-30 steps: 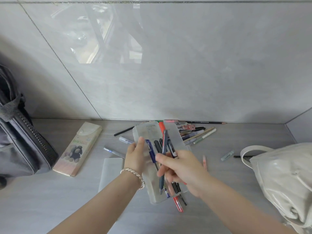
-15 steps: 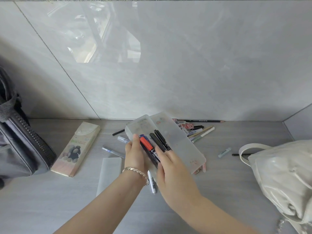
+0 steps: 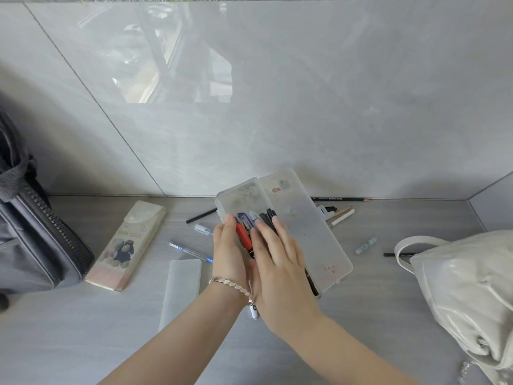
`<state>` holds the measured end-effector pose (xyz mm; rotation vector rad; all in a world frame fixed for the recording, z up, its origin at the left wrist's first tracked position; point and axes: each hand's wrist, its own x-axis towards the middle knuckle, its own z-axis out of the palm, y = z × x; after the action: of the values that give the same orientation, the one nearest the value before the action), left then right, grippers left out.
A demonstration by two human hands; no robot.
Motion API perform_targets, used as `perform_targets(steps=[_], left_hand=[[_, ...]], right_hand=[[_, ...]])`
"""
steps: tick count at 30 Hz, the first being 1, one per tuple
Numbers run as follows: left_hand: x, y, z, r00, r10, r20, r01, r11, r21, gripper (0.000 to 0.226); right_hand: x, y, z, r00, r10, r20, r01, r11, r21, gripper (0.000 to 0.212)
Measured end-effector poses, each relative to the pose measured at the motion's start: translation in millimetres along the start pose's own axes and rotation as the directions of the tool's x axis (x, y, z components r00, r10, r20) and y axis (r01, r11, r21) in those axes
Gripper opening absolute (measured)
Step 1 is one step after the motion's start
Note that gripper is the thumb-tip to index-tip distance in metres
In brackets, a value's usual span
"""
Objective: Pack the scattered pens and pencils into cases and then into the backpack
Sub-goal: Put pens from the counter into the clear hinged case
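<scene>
A clear plastic pencil case [image 3: 242, 200] lies open at the middle of the counter, its frosted lid [image 3: 306, 234] spread to the right. In its tray lie a red marker [image 3: 243, 237], a blue pen [image 3: 245, 219] and black pens [image 3: 268, 215]. My left hand [image 3: 228, 255] grips the tray's left edge, thumb on top. My right hand [image 3: 277, 263] rests flat on the pens with straight fingers. Loose on the counter are a blue pen [image 3: 189, 250], a black pencil [image 3: 201, 216] and several pencils [image 3: 340, 215] behind the lid.
A beige printed case [image 3: 126, 245] and a frosted white case [image 3: 181, 290] lie left of my hands. A dark grey backpack [image 3: 33, 234] stands at the far left, a white bag [image 3: 466, 287] at the right. A tiled wall closes off the back.
My right hand held a bunch of pens over the case; the pens now lie in the tray and the hand is flat on them. The lid has swung open to the right.
</scene>
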<state>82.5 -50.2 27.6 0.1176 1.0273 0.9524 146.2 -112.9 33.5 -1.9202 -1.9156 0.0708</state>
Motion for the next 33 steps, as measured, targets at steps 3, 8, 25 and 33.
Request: perform_targets(steps=[3, 8, 25, 33], left_hand=[[-1.7, 1.8, 3.6, 1.0, -0.012, -0.004, 0.012, 0.999, -0.032, 0.056], [2.0, 3.3, 2.4, 0.998, 0.027, -0.048, -0.026, 0.999, 0.029, 0.055], [18.1, 18.4, -10.5, 0.996, 0.08, -0.04, -0.057, 0.912, 0.406, 0.063], [23.8, 35.7, -5.0, 0.985, 0.054, -0.161, 0.044, 0.838, 0.544, 0.042]], right_hand=[[2.2, -0.8, 1.0, 1.0, -0.007, -0.004, 0.007, 1.0, -0.026, 0.053], [7.4, 5.0, 1.5, 0.991, 0.091, -0.101, -0.081, 0.992, 0.099, 0.045], [19.2, 91.0, -33.6, 0.651, 0.657, 0.38, -0.738, 0.433, 0.517, 0.042], [-4.2, 85.9, -5.1, 0.649, 0.53, 0.546, -0.74, 0.275, 0.613, 0.054]])
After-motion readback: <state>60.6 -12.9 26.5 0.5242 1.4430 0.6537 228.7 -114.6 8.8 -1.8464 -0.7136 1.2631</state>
